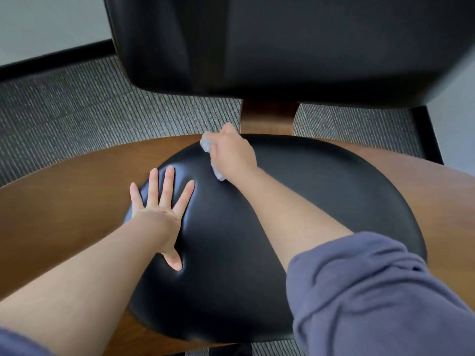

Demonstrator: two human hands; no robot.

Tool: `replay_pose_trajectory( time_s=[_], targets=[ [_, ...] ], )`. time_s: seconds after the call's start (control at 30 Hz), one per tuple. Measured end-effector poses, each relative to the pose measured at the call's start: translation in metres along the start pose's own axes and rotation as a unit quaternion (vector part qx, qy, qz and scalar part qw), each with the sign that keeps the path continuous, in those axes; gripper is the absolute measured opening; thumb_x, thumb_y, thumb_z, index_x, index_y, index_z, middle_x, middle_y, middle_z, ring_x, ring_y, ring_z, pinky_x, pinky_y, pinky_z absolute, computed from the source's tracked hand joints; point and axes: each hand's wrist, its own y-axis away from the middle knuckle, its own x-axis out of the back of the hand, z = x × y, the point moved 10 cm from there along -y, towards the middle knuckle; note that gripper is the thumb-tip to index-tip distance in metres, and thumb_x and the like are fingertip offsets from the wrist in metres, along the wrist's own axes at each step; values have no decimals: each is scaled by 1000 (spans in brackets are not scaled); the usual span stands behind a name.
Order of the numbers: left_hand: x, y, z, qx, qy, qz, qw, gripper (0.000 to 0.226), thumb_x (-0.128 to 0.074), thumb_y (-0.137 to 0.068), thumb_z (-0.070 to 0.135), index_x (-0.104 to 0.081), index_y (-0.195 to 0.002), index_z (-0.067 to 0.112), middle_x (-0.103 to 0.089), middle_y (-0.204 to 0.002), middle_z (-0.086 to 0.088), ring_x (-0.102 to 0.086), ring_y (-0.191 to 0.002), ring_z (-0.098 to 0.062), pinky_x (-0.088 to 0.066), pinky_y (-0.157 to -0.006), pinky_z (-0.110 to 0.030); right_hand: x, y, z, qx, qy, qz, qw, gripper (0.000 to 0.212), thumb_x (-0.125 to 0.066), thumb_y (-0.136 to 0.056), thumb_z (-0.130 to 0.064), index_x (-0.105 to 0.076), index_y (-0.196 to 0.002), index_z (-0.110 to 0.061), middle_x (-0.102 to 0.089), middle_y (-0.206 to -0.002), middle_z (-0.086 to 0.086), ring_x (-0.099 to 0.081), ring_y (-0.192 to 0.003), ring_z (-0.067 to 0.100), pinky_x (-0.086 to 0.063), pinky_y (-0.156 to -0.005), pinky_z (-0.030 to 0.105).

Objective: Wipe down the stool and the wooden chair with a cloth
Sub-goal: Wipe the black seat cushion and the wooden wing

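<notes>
The wooden chair fills the head view, with a brown wooden seat shell and a black padded seat cushion. Its black padded backrest rises at the top, joined by a wooden spine. My right hand is shut on a crumpled light grey cloth, pressing it on the far left rim of the cushion, close to the spine. My left hand lies flat on the cushion's left side, fingers spread, denting the padding. No stool is in view.
Grey ribbed carpet lies behind and beside the chair. A dark baseboard and pale wall run across the upper left. A dark vertical post stands at the right, behind the seat.
</notes>
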Motion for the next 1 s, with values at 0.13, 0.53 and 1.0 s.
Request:
replay_pose_trajectory(
  time_s=[0.13, 0.53, 1.0],
  targets=[
    [0, 2, 0, 0, -3, -7, 1000, 155, -79, -53, 70, 57, -109, 21, 59, -119, -21, 47, -123, -50, 10, -106, -71, 54, -26, 26, -42, 275, 45, 959, 21, -65, -77, -7, -57, -94, -16, -45, -104, 6, -51, -68, 28, -38, -56, 29],
    [-2, 4, 0, 7, -2, -17, 1000, 155, -80, -53, 69, 56, -112, 21, 61, -117, -21, 49, -119, -48, 11, -104, -71, 96, -27, 63, -75, 297, 95, 947, 19, -61, -71, 0, -55, -78, -16, -38, -105, 7, -40, -58, 17, -33, -53, 25],
    [1, 7, -1, 1, -1, 12, 1000, 155, -78, -53, 70, 55, -113, 21, 59, -118, -20, 45, -125, -49, 10, -107, -69, 105, -6, 87, -110, 47, 141, 983, 16, -50, -78, -4, -40, -83, -16, -51, -84, 9, -48, -60, 26, -37, -57, 28]
  ],
)
